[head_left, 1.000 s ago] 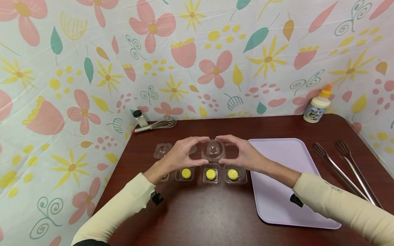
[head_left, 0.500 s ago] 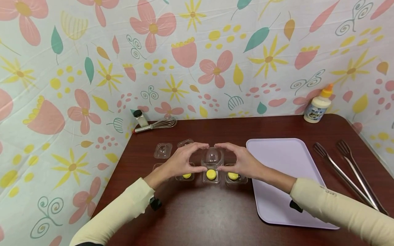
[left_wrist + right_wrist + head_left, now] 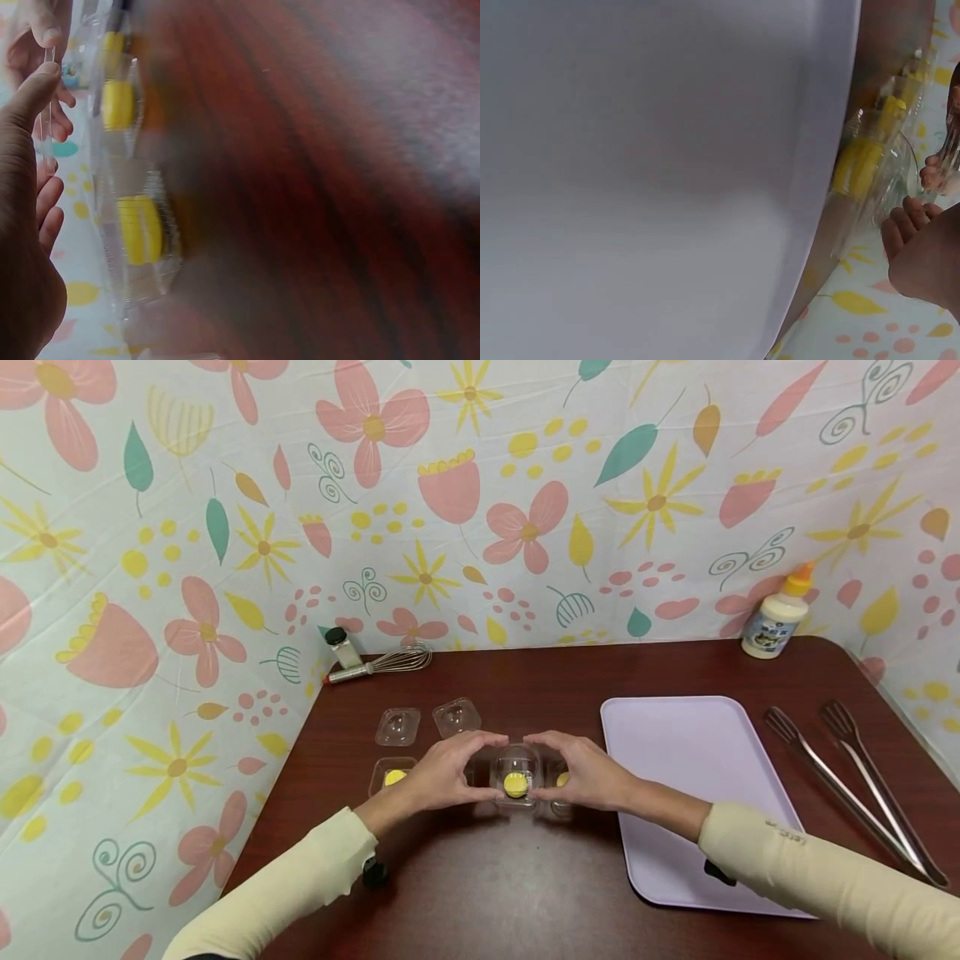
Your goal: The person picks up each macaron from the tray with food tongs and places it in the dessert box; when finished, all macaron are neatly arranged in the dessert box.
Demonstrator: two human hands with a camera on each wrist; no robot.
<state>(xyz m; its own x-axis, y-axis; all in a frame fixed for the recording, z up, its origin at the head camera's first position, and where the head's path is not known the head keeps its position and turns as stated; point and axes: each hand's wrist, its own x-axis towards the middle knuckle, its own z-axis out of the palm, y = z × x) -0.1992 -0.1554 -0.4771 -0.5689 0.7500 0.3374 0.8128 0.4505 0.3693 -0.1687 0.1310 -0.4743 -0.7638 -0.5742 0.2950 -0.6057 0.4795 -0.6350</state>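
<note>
Floral cloth (image 3: 525, 535), printed pink, yellow and teal on white, behind one dark red-brown surface (image 3: 487, 893). Left hand (image 3: 448, 770): thumb and curved fingers pinching the left side of a clear domed lid (image 3: 517, 754). Right hand (image 3: 588, 774): same pinch, right side. Lid held level between both hands, above a clear cup (image 3: 516, 803) and apart from it. In that cup, one yellow round piece (image 3: 516, 785). Beyond the right hand, a second yellow piece (image 3: 562, 779), partly hidden; at left, a third cup (image 3: 381, 773) with its yellow piece. Far left of the hands: two loose clear lids (image 3: 397, 727), side by side. Right: lilac tray (image 3: 675, 752). Farther right: slotted metal utensils (image 3: 834, 778). Far left edge: whisk (image 3: 382, 662) before a black-capped jar (image 3: 343, 648). Far right: white bottle (image 3: 775, 620), orange-yellow cap, upright.
</note>
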